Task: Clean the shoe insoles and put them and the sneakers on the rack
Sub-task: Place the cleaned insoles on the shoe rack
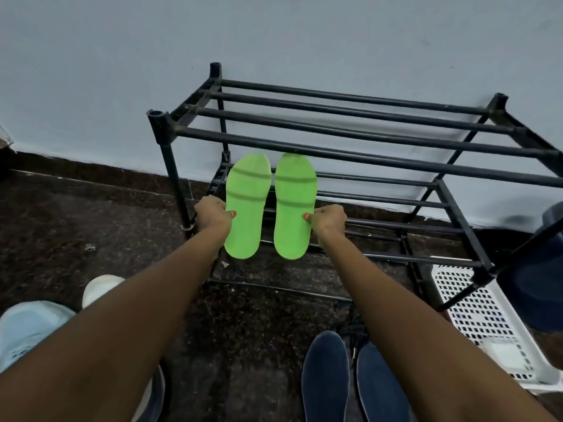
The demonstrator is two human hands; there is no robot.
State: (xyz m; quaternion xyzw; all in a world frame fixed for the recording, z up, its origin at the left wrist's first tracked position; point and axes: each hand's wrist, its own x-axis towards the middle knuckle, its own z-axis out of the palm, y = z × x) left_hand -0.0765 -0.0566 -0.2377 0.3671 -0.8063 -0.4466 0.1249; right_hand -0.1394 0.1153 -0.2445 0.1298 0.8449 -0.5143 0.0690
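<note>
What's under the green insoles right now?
Lower-shelf bars of the rack; two show as dark bands across each of the green insoles. The bars' stretches beneath are otherwise covered. Left hand and right hand pinch them. Contact with bars: cannot tell.

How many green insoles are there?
2, side by side on the rack: the left insole, pinched by the left hand, and the right insole, pinched by the right hand.

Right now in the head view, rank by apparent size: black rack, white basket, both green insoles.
1. black rack
2. white basket, partly hidden
3. left green insole and right green insole: alike, unranked
</note>
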